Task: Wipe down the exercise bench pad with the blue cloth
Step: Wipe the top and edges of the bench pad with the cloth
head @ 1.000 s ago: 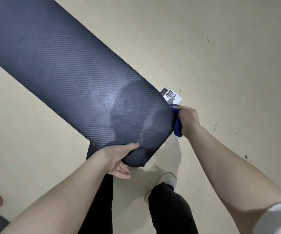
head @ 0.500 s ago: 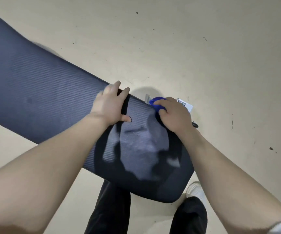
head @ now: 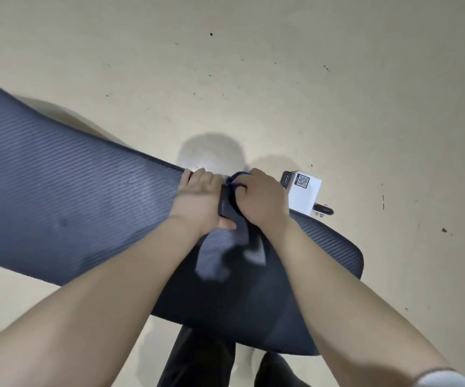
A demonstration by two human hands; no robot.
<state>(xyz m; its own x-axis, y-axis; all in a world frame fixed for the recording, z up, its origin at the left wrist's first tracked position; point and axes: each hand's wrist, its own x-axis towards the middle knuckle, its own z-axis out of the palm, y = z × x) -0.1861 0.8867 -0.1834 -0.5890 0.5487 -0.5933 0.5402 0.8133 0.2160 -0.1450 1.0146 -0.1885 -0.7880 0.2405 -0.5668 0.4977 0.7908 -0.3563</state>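
The dark ribbed bench pad [head: 72, 202] runs from the left edge across to the lower right, over a beige floor. My left hand [head: 199, 202] lies on the pad's far edge with its fingers curled over that edge. Right beside it, my right hand [head: 260, 198] grips the bunched blue cloth [head: 235, 180] and presses it on the same far edge. Only a small fold of the cloth shows past my fingers. Both forearms cross the pad's near end.
A white label with a QR code [head: 305, 191] and a metal frame part [head: 323, 210] stick out behind the pad's right end. My dark trouser legs [head: 198, 358] stand below the pad. The beige floor [head: 253, 79] lies all around.
My view has swung over the pad. My left hand went from the near end to the far edge. My right hand carried the cloth from the end up onto the far edge.
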